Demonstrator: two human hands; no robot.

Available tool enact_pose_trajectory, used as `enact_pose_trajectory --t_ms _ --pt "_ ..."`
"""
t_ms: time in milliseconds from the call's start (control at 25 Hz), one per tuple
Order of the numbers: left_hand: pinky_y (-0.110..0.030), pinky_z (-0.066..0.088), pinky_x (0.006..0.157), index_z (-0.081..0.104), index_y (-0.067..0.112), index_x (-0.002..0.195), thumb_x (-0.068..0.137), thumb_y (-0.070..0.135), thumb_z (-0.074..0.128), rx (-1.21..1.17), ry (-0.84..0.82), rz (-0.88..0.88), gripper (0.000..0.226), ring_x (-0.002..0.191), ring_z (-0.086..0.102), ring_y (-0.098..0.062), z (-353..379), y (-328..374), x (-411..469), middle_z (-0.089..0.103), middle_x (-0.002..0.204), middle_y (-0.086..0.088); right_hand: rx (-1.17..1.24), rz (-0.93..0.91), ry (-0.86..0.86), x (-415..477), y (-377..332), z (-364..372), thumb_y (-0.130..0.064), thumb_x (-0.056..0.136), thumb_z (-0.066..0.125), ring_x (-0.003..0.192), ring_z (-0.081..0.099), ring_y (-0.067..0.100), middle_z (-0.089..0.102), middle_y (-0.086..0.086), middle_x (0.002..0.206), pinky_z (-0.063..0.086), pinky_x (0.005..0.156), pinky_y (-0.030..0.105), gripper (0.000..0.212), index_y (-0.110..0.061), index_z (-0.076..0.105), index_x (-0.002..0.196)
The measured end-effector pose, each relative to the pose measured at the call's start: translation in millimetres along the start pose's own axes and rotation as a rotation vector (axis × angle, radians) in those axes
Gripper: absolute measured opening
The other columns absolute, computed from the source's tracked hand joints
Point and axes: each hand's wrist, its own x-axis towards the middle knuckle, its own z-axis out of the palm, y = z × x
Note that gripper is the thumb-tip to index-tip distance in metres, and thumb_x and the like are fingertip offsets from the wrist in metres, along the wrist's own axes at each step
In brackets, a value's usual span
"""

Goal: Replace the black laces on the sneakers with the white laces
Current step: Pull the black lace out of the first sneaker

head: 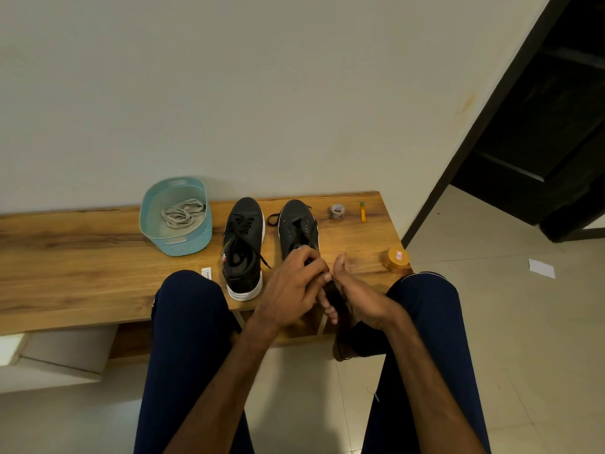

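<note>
**Black lace in both hands at the bench**

We look down past two dark-trousered knees onto a wooden bench [98,257] set against a pale wall. The left hand [294,286] has its fingers curled tight, and the right hand [358,298] meets it with thumb raised and fingers folded in. Between them they grip a bunched black lace [334,298] just over the bench's near edge. We cannot tell how much of the lace is hidden inside the palms.

The hands cover the heel of the unlaced sneaker [296,224], whose front eyelets show bare. A loose black loop [272,219] lies on the wood beside its toe, between the two shoes. Just to its left stands the laced sneaker [244,244], toe toward the wall, with black lacing across its tongue and one end trailing onto the wood.

The white laces [180,214] sit coiled in a teal basket [183,249] further left, well apart from either hand.

Along the right end of the bench we see a small tape roll [337,211], an orange tube with a green cap [362,212] and, near the right knee, an orange-lidded jar [397,258]. A white label [206,273] lies by the left knee.
</note>
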Motion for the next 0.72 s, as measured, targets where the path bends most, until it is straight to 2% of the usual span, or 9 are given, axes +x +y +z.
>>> enact_pose_trajectory --t_ms 80,160,200,280,360,440,560,640,720 --pt "-0.031 0.048 0.085 0.061 0.014 0.105 0.102 0.038 0.04 -0.171 -0.012 -0.134 0.032 0.106 0.05 -0.01 0.0 -0.8 3.1 0.05 0.116 0.001 0.277 -0.034 -0.18 -6.2 -2.7 -1.1 -0.074 0.089 -0.003 0.064 0.049 0.017 0.051 0.008 0.068 0.046 0.065 0.029 0.09 -0.007 0.055 0.072" --pt "-0.026 0.047 0.095 0.061 0.016 0.11 0.1 0.023 0.047 -0.426 -0.053 -0.164 0.018 0.114 0.051 -0.009 2.3 5.9 4.4 0.05 0.122 0.0 0.53 -0.143 -0.308 -10.1 -4.4 -4.2 -0.077 0.085 0.003 0.068 0.054 0.018 0.056 0.01 0.073 0.05 0.069 0.03 0.092 -0.005 0.06 0.082" --pt "-0.022 0.047 0.095 0.058 0.018 0.113 0.097 0.009 0.051 -0.552 -0.087 -0.167 0.02 0.114 0.053 -0.007 3.5 12.4 4.0 0.05 0.121 -0.001 0.626 -0.215 -0.356 -10.4 -4.8 -5.7 -0.077 0.086 0.008 0.073 0.059 0.019 0.061 0.012 0.079 0.052 0.073 0.031 0.093 -0.003 0.064 0.09" --pt "-0.012 0.046 0.087 0.049 0.018 0.118 0.09 -0.013 0.049 -0.669 -0.145 -0.199 0.042 0.106 0.055 0.007 9.3 22.9 0.3 0.052 0.109 0.003 0.765 -0.352 -0.39 -7.0 -6.5 -7.5 -0.074 0.089 0.016 0.09 0.067 0.021 0.068 0.016 0.097 0.055 0.086 0.033 0.092 0.002 0.066 0.109" --pt "-0.007 0.044 0.084 0.05 0.016 0.12 0.09 -0.008 0.05 -0.614 -0.192 -0.266 0.038 0.101 0.054 0.012 21.4 26.1 -1.9 0.052 0.105 0.011 0.846 -0.46 -0.376 -2.5 -9.4 -9.8 -0.069 0.092 0.017 0.106 0.066 0.025 0.066 0.019 0.114 0.052 0.097 0.035 0.091 0.005 0.061 0.123" --pt "-0.008 0.042 0.091 0.052 0.012 0.13 0.09 0.007 0.052 -0.564 -0.216 -0.278 0.04 0.108 0.051 0.01 29.6 27.0 -0.3 0.054 0.115 0.011 0.871 -0.542 -0.305 -1.9 -14.7 -11.6 -0.066 0.094 0.016 0.112 0.062 0.027 0.063 0.021 0.121 0.05 0.101 0.036 0.089 0.005 0.058 0.128" --pt "-0.016 0.038 0.103 0.042 0.016 0.144 0.099 0.021 0.052 -0.398 -0.207 -0.19 0.047 0.125 0.043 -0.001 32.9 27.4 7.1 0.047 0.139 0.003 0.681 -0.603 0.043 -2.0 -19.7 -17.5 -0.055 0.099 0.021 0.111 0.064 0.026 0.067 0.017 0.117 0.051 0.098 0.033 0.073 0.0 0.063 0.123" --pt "-0.025 0.04 0.106 0.046 0.016 0.141 0.099 0.021 0.055 -0.278 -0.195 -0.147 0.044 0.129 0.042 -0.01 36.1 26.2 9.8 0.044 0.142 0.001 0.289 -0.584 0.4 0.7 -16.4 -18.9 -0.04 0.104 0.023 0.113 0.064 0.019 0.069 0.008 0.117 0.05 0.096 0.027 0.056 -0.005 0.063 0.121" --pt "-0.031 0.041 0.107 0.05 0.015 0.137 0.094 0.013 0.059 -0.146 -0.212 -0.145 0.044 0.128 0.042 -0.015 41.4 24.1 9.1 0.045 0.141 -0.003 -0.2 -0.471 0.615 6.1 -11.8 -16.2 -0.035 0.106 0.027 0.108 0.061 0.005 0.067 -0.002 0.114 0.047 0.092 0.018 0.045 -0.012 0.063 0.12"
